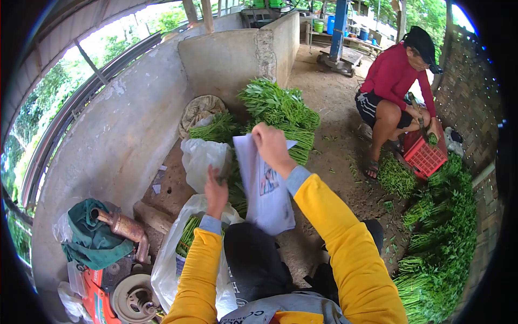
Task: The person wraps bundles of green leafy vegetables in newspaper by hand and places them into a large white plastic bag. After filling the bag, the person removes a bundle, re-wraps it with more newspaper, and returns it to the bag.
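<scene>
My right hand point(272, 148) pinches the top edge of a printed newspaper sheet point(264, 189), which hangs down over my dark trousers. My left hand point(216, 193) has its fingers apart and holds nothing; it is in front of a white plastic bag point(202, 159). Below that hand, a larger clear plastic bag point(168, 275) stands open between my left arm and the machine, with green stems point(188, 236) and some printed paper inside. Beyond the newspaper lie bundles of leafy greens point(278, 105), their stems toward me. Part of the greens behind the newspaper is hidden.
At right, a person point(396, 81) in a red top squats, holding a knife-like tool and greens over a red crate point(426, 154). Many greens point(440, 243) line the woven wall. At left are a red machine point(97, 297), a rusty muffler point(124, 227) and a concrete wall point(124, 129).
</scene>
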A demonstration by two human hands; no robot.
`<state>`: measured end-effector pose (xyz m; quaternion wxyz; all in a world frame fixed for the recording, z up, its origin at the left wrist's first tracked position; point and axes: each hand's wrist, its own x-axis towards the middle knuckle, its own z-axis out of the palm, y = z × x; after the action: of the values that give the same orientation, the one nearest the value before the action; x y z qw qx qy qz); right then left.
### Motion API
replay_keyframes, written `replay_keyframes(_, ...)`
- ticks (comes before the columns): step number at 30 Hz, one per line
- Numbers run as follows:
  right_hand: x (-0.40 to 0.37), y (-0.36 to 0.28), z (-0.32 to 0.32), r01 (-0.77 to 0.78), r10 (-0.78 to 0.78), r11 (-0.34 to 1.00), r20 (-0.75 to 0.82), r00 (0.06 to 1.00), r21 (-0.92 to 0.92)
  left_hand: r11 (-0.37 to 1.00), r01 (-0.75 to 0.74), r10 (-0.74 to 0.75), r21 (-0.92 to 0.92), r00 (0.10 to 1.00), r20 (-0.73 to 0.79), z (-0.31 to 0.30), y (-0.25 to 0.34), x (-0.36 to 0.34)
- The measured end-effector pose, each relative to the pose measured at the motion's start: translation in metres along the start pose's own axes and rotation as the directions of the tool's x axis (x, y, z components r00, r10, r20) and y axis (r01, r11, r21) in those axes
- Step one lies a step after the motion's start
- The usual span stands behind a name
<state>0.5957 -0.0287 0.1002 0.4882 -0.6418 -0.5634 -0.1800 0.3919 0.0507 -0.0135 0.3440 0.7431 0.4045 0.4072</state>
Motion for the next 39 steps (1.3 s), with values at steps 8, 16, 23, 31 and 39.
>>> replay_keyframes(8, 0.039, -0.012, -0.054, -0.012, 0.017, 0.995, 0.054, 0.998, -0.100, 0.887, -0.399, 0.441, -0.233, 0.881, 0.169, -0.015, 0.102, -0.033)
replay_keyframes(16, 0.101, 0.031, -0.180, -0.118, 0.119, 0.991, -0.010, 0.993, 0.060, 0.981, -0.151, 0.125, 0.125, 0.973, 0.194, 0.029, 0.044, -0.003)
replay_keyframes(23, 0.089, 0.063, -0.261, -0.376, 0.364, 0.760, 0.131, 0.922, 0.530, 0.870, -0.487, 0.489, 0.077, 0.872, -0.012, 0.039, 0.056, 0.009)
replay_keyframes(31, 0.041, 0.146, -0.262, -0.658, 0.651, 0.751, -0.102, 0.752, -0.053, 0.774, 0.273, -0.043, -0.572, 0.923, 0.383, 0.076, 0.089, 0.007)
replay_keyframes(39, -0.087, 0.008, -0.124, -0.442, 0.389, 0.897, 0.420, 0.820, 0.032, 0.740, 0.465, -0.167, -0.486, 0.827, 0.537, 0.090, 0.142, -0.024)
